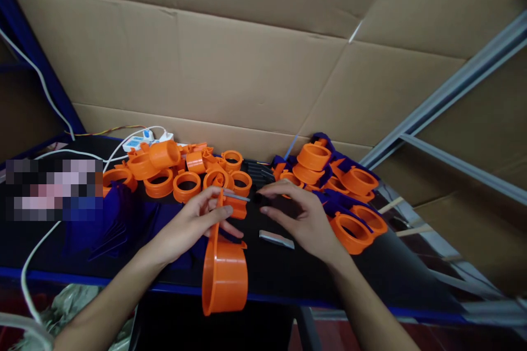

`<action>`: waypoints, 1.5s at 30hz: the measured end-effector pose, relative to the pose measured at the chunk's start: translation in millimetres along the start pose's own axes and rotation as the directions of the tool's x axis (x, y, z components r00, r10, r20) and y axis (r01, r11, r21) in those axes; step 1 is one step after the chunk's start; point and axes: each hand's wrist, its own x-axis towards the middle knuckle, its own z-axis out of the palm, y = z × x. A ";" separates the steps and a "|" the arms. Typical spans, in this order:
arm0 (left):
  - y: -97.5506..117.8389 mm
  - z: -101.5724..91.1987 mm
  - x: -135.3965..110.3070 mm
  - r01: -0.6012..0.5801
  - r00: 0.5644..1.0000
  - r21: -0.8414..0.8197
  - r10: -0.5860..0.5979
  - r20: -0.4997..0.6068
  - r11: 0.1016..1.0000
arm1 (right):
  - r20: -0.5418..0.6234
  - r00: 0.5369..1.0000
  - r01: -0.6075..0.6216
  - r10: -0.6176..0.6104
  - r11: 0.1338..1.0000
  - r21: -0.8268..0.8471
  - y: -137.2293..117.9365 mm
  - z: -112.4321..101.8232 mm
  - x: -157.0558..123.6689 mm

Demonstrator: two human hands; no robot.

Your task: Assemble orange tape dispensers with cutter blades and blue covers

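In my left hand is an orange plastic part with a large open ring at its lower end, hanging over the table's front edge. A thin grey rod sticks out of its upper end towards the right. My right hand has its thumb and fingers round a small black piece, close to the rod's tip. Whether the two touch I cannot tell. Below my right fingers a flat silver metal piece lies on the black table.
Several orange ringed parts are piled at the back left, and more orange parts with dark blue pieces at the right. Black strips lie between the piles. Dark blue sheets, white cables and a power strip are at left. Cardboard stands behind.
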 end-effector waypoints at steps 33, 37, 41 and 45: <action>14.9 -12.5 -5.3 -0.047 0.987 -0.621 -0.059 -0.149 0.783 | -0.042 0.995 0.086 -0.093 0.983 -0.160 -24.2 36.1 -2.2; 20.6 -18.3 -6.9 -0.127 0.977 -0.598 -0.005 -0.213 0.791 | 0.339 0.936 0.011 0.090 0.959 -0.283 -19.4 42.3 -8.2; 19.8 -22.1 -7.1 -0.112 0.982 -0.585 0.000 -0.189 0.803 | 0.451 0.875 0.008 0.175 0.926 -0.377 -25.0 49.7 -16.6; 17.8 -21.9 -5.9 -0.119 0.978 -0.593 -0.009 -0.207 0.797 | 0.482 0.836 0.002 0.262 0.877 -0.480 -28.6 52.9 -21.7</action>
